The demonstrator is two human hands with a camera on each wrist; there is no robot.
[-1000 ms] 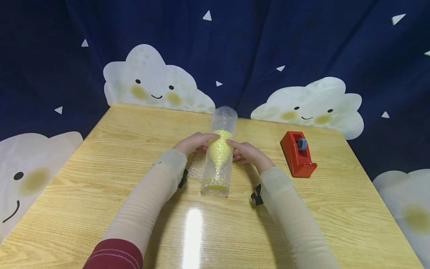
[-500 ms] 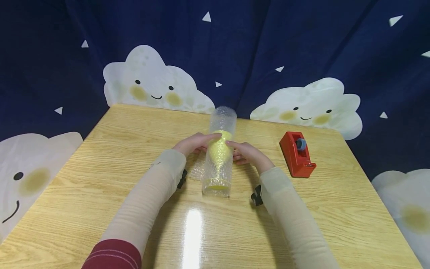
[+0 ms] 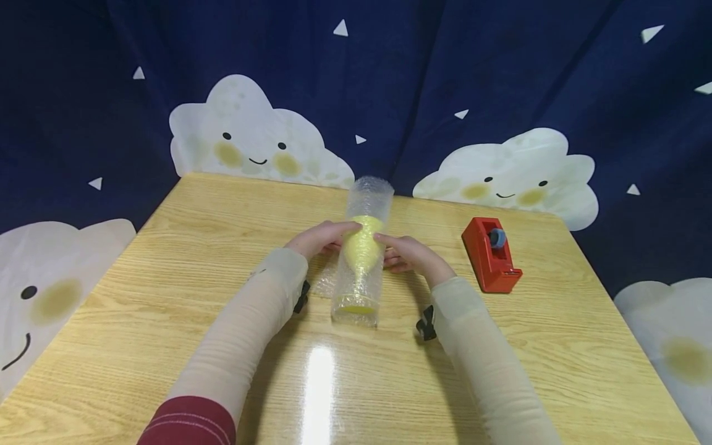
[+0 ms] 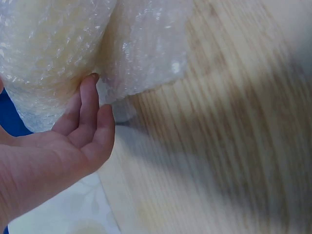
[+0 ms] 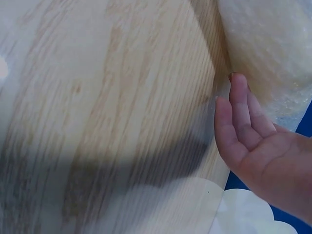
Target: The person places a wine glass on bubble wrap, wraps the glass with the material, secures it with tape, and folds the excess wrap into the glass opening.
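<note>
On the wooden table, a bubble-wrap roll lies centrally, long axis running away from the person, far end slightly right. Inside, a yellow stemmed piece, wide end farthest. Left hand and right hand grasp the roll, thumbs on top.

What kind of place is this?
It looks like an indoor packing or craft spot, though I can't be sure. There's a wooden table with a bubble-wrapped yellow thing and a red tape dispenser, and a dark blue backdrop with smiling clouds.
</note>
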